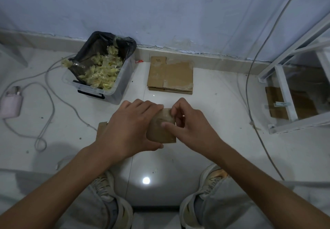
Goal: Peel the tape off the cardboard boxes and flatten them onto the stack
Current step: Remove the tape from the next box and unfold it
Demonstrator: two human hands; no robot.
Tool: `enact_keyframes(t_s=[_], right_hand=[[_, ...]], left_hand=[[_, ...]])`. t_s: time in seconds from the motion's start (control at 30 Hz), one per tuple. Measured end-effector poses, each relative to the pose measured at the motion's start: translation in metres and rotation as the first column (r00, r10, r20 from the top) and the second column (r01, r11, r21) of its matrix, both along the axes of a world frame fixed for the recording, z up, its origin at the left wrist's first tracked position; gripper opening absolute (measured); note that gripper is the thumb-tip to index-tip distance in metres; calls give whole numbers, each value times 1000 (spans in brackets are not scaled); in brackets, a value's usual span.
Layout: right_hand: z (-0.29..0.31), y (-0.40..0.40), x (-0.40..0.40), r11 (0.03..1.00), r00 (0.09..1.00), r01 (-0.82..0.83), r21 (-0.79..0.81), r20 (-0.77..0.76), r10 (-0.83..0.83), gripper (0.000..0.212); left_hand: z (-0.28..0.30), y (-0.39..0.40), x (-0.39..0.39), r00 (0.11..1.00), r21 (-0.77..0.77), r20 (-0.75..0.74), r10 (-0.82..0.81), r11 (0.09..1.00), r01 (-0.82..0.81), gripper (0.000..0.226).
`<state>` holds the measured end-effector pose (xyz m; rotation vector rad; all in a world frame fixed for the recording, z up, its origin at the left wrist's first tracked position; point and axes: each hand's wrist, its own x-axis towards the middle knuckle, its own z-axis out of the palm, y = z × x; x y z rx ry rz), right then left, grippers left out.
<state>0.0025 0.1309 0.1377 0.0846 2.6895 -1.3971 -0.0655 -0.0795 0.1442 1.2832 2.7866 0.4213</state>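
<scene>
A person is sitting over a pale tiled floor (214,103), holding a small cardboard box (161,128) just above it, between their two shoes. The left hand (128,128) is wrapping around the box's left side, fingers curled over the top edge and thumb underneath. The right hand (189,123) is pinching at the box's far right corner with curled fingers, while its thumb is pressing on the front face. Farther away, near the wall, a stack of flattened boxes (170,75) is lying. To its left, a clear plastic bin (101,68) lined with a black bag is holding crumpled tape (101,75).
</scene>
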Motion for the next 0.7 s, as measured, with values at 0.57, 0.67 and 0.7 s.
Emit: enact_keyframes(t_s=[0.57,0.67,0.7], right_hand=[[6,-18,1,845,994,106,524,-51,-94,29],[5,-20,4,812,995,93,576,-30,-93,28],[3,-21,4,803,996,88,589,-32,-86,29]], left_hand=[[-6,14,16,980,0,-165,112,993,-114,97],[-5,19,23,971,-6,-205,122,992,-126,93],[-6,21,25,970,-17,-211,121,992,-127,93]])
